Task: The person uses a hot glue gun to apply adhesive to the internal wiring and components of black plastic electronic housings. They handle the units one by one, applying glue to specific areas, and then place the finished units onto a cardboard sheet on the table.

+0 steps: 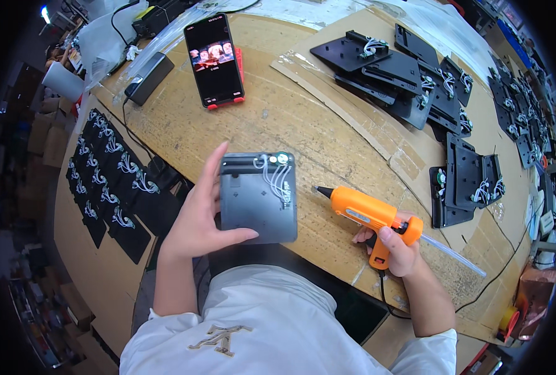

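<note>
My left hand (198, 215) grips a flat black plastic panel (253, 209) by its left side, the thumb lying across its lower edge. White wires and a small round green board show at the panel's top right corner. In my right hand (398, 245) is an orange hot glue gun (364, 207), the fingers wrapped round its handle. Its dark nozzle points left toward the panel, with a gap between them. A clear glue stick (453, 255) sticks out of the gun's back end, and a black cord hangs from the handle.
A phone (214, 62) leans on a red stand at the far side of the wooden table (278, 119). Near it lies a black box (149, 79). Similar wired panels are piled on cardboard at right (390, 75), and several lie in rows at left (131, 222).
</note>
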`<action>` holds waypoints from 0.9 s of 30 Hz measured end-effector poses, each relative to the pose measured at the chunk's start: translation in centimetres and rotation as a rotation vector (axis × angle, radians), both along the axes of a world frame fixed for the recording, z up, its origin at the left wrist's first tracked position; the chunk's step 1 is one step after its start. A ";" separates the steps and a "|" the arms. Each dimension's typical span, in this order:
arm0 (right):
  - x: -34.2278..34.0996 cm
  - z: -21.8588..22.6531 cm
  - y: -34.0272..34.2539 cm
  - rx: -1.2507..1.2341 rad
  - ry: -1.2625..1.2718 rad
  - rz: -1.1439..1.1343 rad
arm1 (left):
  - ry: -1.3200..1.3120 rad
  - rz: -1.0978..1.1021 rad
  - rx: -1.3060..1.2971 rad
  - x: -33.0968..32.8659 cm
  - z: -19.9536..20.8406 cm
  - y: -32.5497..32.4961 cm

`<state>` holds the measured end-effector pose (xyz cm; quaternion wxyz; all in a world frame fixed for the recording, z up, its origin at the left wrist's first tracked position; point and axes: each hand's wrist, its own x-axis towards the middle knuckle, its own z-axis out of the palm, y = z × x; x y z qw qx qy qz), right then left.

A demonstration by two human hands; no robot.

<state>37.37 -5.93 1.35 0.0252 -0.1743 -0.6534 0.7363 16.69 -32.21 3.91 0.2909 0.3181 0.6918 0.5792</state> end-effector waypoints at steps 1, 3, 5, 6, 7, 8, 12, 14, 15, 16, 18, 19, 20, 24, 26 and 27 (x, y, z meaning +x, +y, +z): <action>0.0 0.0 0.1 0.020 -0.006 0.013 | 0.081 0.015 -0.110 0.6 0.1 -0.3; 0.1 -0.2 0.3 0.059 -0.018 0.039 | 0.220 -0.003 -0.234 1.3 0.0 -0.7; 0.0 0.1 -0.1 0.032 0.001 0.009 | 0.346 -0.055 -0.267 1.6 0.2 -1.0; 0.0 0.2 -0.2 0.018 0.010 -0.007 | 0.291 -0.043 -0.143 1.8 0.1 -0.9; 0.1 -0.1 -0.3 -0.021 0.063 -0.011 | 0.233 -0.030 -0.016 2.2 0.1 -0.8; 0.2 -0.5 -0.3 -0.060 0.116 -0.015 | 0.199 0.149 0.086 2.7 0.5 -0.1; 0.6 -1.0 -0.5 -0.149 0.160 -0.064 | 0.419 0.258 0.121 1.7 4.1 1.7; 0.5 -0.9 -0.6 -0.129 0.177 -0.052 | 0.729 0.171 0.031 0.4 5.6 2.5; 0.3 -0.8 -0.5 -0.089 0.196 -0.034 | 0.825 0.102 -0.012 -0.2 6.3 3.1; 0.3 -0.7 -0.5 -0.055 0.213 -0.016 | 0.918 0.029 -0.061 -0.7 7.0 4.0; 0.2 -0.2 -0.4 0.057 0.138 0.041 | 1.092 -0.076 -0.125 -0.8 8.5 5.6; 0.2 0.2 -0.3 0.116 0.101 0.073 | 1.151 -0.100 -0.130 -0.8 8.6 6.3; 0.1 0.1 -0.3 0.149 0.104 0.089 | 1.210 -0.122 -0.139 -1.0 8.4 6.9; -0.1 -0.1 -0.6 0.330 0.131 0.048 | 1.253 -0.195 -0.162 -1.2 7.0 9.2; 0.0 -0.3 -1.0 0.416 0.111 0.009 | 1.247 -0.221 -0.206 -1.1 6.6 9.5; 0.0 -0.3 -1.0 0.446 0.091 0.001 | 1.260 -0.211 -0.212 -1.1 6.6 9.5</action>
